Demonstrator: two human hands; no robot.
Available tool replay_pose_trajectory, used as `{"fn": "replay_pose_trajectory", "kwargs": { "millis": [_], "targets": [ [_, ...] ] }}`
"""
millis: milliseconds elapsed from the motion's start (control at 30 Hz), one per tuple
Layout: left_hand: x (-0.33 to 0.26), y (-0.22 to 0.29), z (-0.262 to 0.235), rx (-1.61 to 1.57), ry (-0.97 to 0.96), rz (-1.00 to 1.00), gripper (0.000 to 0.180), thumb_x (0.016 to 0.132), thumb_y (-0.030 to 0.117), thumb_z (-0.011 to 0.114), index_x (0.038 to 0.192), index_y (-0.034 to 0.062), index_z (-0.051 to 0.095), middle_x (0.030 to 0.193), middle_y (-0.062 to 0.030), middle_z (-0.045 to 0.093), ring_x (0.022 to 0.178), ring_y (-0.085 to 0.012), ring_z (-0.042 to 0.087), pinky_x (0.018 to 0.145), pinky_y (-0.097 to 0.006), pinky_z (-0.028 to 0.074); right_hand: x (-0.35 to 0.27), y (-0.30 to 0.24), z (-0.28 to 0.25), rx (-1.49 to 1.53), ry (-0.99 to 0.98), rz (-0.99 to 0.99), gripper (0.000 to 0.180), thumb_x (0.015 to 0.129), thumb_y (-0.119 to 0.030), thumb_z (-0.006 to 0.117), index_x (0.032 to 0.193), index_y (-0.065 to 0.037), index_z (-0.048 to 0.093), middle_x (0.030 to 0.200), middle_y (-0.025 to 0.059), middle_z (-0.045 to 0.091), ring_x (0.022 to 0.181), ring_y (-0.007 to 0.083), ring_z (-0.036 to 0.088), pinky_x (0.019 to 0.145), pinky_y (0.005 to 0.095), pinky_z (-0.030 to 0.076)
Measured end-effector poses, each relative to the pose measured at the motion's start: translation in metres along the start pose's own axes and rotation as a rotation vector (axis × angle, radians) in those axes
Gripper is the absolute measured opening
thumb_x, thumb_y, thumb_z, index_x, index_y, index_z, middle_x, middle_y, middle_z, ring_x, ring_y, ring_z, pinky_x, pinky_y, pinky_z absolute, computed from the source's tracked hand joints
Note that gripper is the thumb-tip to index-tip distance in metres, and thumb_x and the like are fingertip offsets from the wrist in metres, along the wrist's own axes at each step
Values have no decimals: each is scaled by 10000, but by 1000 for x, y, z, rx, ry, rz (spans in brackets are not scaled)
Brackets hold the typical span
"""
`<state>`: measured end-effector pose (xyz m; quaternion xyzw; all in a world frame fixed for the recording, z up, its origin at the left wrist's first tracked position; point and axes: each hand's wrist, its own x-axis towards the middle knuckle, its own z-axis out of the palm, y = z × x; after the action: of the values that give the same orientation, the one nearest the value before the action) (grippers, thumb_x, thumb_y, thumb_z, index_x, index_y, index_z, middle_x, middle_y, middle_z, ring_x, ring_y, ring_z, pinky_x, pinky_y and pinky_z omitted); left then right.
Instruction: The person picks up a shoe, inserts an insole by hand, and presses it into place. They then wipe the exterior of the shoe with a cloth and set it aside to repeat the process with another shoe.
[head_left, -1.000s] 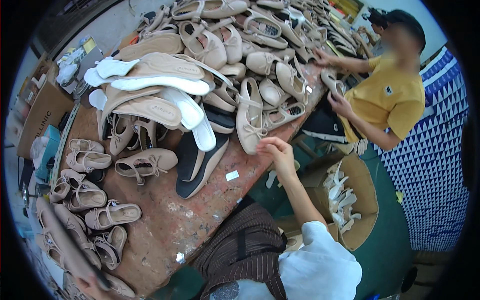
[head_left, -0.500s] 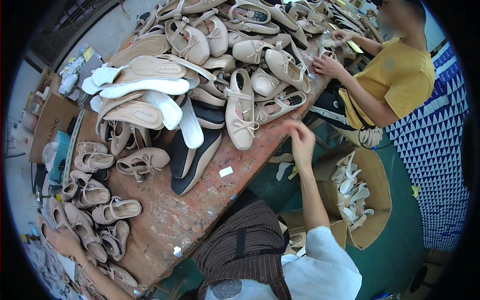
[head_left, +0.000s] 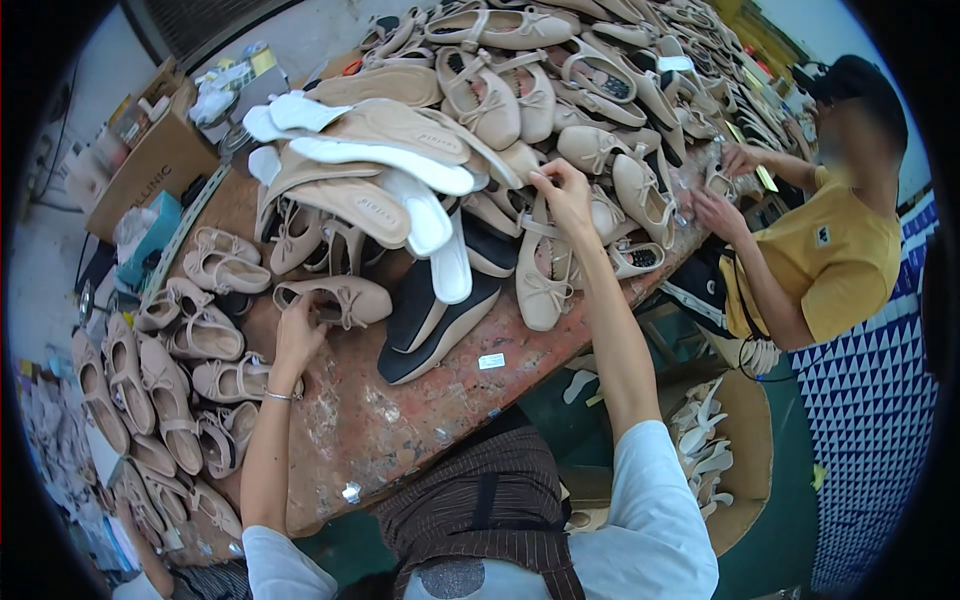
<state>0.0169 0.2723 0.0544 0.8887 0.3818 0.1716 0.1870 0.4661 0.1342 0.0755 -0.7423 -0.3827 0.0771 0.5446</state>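
Note:
My left hand (head_left: 302, 335) grips the heel end of a beige flat shoe (head_left: 362, 300) with a bow, lying at the table's middle left. My right hand (head_left: 565, 205) reaches over the shoe pile, its thumb and forefinger pinched at the end of a beige insole (head_left: 488, 150). That insole belongs to a loose stack of beige and white insoles; the fingertips partly hide the contact. Under the stack lie black-lined wedge soles (head_left: 445, 335). Just below my right wrist rests a beige strap shoe (head_left: 542, 300) with a bow.
Beige shoes (head_left: 175, 400) stand in rows at the left; a large shoe pile (head_left: 600, 75) covers the far side. A co-worker in a yellow shirt (head_left: 850, 250) handles a shoe at the right. A cardboard box (head_left: 745, 430) holds pale pieces. Another person's arm (head_left: 145, 545) shows lower left.
My left hand has come from the left-hand shoe rows to the shoe at the middle left. My right hand has moved from the table's near edge up to the insole stack. The view has shifted.

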Motion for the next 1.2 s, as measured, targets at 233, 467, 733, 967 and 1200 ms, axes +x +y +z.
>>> {"fn": "replay_pose_trajectory", "kwargs": {
  "millis": [233,467,733,967,1200],
  "targets": [
    [-39,40,-29,-594,231,-248,296,886,-96,592,1158,-8,670,945,-18,534,669,-70,556,584,-229,467,-67,-114,-42,668,224,-231,340,996,-130,607,1314,-81,495,950,17,614,756,60,547,647,179,420],
    [-181,93,-37,-1034,478,-489,593,932,-133,481,1498,-4,357,1335,-127,495,1104,-193,602,801,-299,603,-162,-157,-59,1304,-347,130,666,977,-18,482,1561,-15,162,1554,240,314,1297,308,522,1013,412,519],
    [-277,85,-19,-522,475,-747,571,844,-86,602,1396,21,504,1312,-175,577,1217,-291,558,1043,-398,445,-251,-171,4,408,-399,163,220,802,-85,786,950,46,688,918,115,690,815,165,648,749,275,506],
    [-284,77,-6,-132,318,-610,364,716,-7,749,1075,30,700,984,-116,643,1012,-309,599,1007,-430,416,-262,-161,61,762,-880,640,507,947,-144,498,1382,109,439,1114,207,654,970,239,664,896,355,543],
    [-285,46,-21,-340,237,-412,212,705,-50,710,899,33,727,813,-85,605,870,-291,597,893,-406,433,-265,-159,74,526,-973,343,537,1077,-354,369,1356,74,533,1201,155,660,1108,202,619,1000,338,438]
  ]
}}
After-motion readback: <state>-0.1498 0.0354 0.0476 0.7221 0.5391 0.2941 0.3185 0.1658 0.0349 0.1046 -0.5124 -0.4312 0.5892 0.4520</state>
